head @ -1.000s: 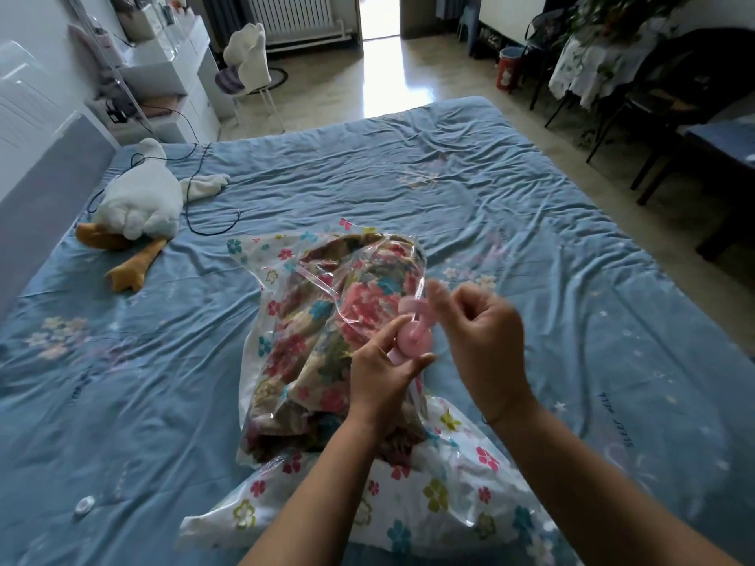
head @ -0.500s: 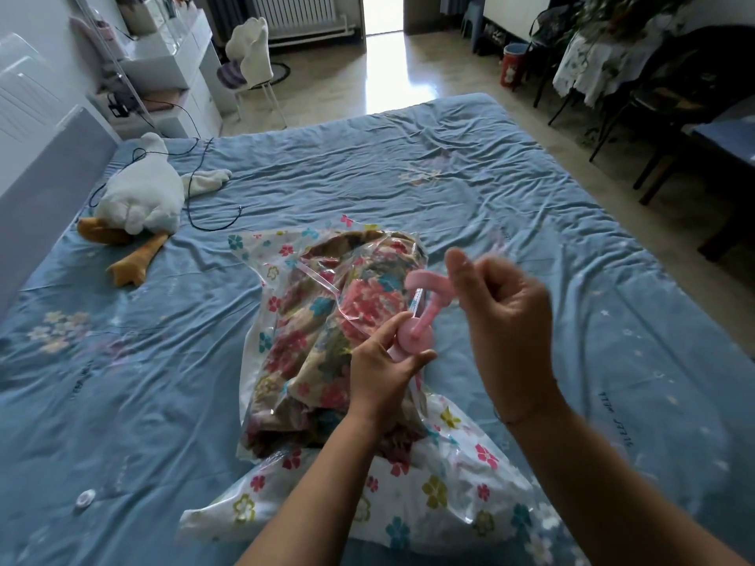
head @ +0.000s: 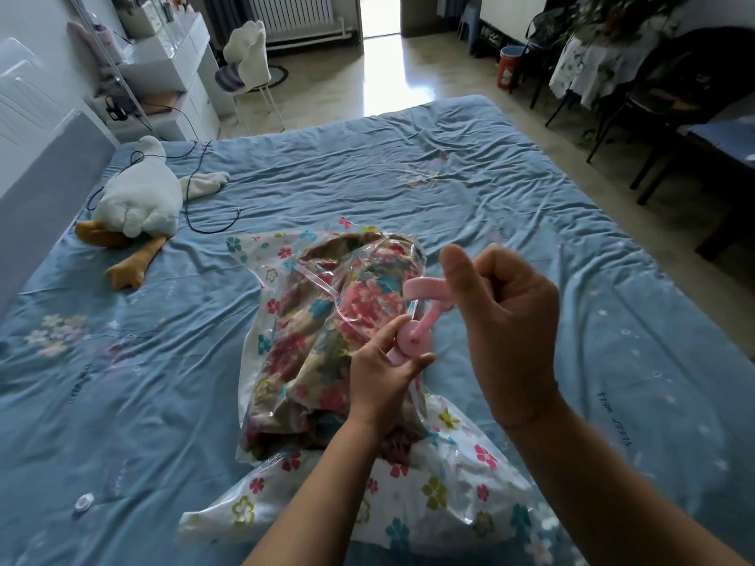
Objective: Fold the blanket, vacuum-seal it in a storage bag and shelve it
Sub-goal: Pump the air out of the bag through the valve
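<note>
Pink hand pump held over a floral storage bag on the bed.

The storage bag (head: pixel 408 512), white with printed flowers and clear over the folded flowered blanket (head: pixel 322 332), lies on the blue-sheeted bed (head: pixel 408 177). Over the bag's right side the left hand (head: pixel 382 375) curls its fingers round the body of a pink hand pump (head: pixel 414 339). Just above it the right hand (head: pixel 506 320) is closed round the pump handle (head: pixel 421 288), which stands raised on its rod. A small white cap (head: pixel 83 502) lies left of the bag's near end. Beyond the bag to the left rest a plush goose (head: pixel 141 198) and a black cable (head: pixel 196 222).
</note>
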`<action>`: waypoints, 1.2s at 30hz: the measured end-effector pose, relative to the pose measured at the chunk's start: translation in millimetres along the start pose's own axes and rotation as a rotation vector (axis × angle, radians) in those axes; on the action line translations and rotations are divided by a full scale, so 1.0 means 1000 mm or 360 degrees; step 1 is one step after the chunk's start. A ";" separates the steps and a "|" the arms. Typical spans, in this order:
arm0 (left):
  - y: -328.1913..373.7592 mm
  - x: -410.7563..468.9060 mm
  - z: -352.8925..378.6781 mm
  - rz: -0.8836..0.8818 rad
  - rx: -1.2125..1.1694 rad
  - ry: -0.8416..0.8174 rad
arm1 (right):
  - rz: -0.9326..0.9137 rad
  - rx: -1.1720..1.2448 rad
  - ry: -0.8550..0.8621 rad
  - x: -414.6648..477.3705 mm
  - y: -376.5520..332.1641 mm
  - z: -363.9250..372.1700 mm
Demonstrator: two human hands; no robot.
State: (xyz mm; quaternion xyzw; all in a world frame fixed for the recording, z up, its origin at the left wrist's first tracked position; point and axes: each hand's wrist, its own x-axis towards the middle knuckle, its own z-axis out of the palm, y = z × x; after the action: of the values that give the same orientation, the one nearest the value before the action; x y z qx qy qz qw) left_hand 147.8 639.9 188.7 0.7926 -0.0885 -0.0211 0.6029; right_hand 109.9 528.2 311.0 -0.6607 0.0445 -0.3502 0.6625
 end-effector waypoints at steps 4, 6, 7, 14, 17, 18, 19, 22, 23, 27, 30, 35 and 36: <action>0.000 -0.006 0.001 -0.0009 0.0013 -0.0021 | 0.0155 -0.0464 -0.0186 -0.022 0.044 -0.006; 0.002 -0.008 0.001 0.0000 0.0004 -0.0029 | 0.0440 -0.0771 -0.0379 -0.027 0.072 -0.011; 0.003 -0.008 0.000 -0.0003 0.0002 -0.0035 | 0.0502 -0.0847 -0.0429 -0.025 0.077 -0.012; 0.003 0.003 -0.003 0.0019 0.0037 -0.0035 | -0.0107 -0.0093 -0.0001 0.004 0.001 0.001; 0.001 -0.001 -0.001 0.0018 0.0050 -0.0042 | 0.0056 -0.0411 -0.0150 -0.013 0.040 -0.005; 0.001 -0.002 0.001 0.0023 0.0058 -0.0053 | 0.0158 -0.0604 -0.0247 -0.019 0.056 -0.009; 0.001 -0.003 0.001 0.0025 0.0060 -0.0056 | 0.0276 -0.0790 -0.0323 -0.023 0.071 -0.012; 0.001 -0.003 -0.002 0.0026 0.0026 -0.0042 | 0.0330 -0.0810 -0.0332 -0.021 0.067 -0.013; 0.000 -0.001 -0.002 0.0028 0.0031 -0.0040 | 0.0243 -0.0651 -0.0261 -0.017 0.050 -0.010; -0.002 0.001 -0.003 0.0031 0.0038 -0.0019 | -0.0058 -0.0039 -0.0008 0.001 -0.002 -0.001; -0.002 -0.001 0.000 0.0027 0.0019 -0.0029 | 0.0080 -0.0300 -0.0101 -0.013 0.029 -0.006; 0.001 -0.006 0.000 0.0049 0.0044 -0.0039 | 0.0420 -0.0709 -0.0283 -0.026 0.069 -0.013; 0.001 -0.004 -0.001 0.0045 0.0045 -0.0039 | 0.0310 -0.0588 -0.0222 -0.022 0.055 -0.011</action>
State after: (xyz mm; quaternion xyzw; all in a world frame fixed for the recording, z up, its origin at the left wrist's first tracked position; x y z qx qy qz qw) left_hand 144.1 641.0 189.4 0.7994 -0.1073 -0.0209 0.5908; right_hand 109.7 523.6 250.9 -0.7860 0.1255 -0.2239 0.5624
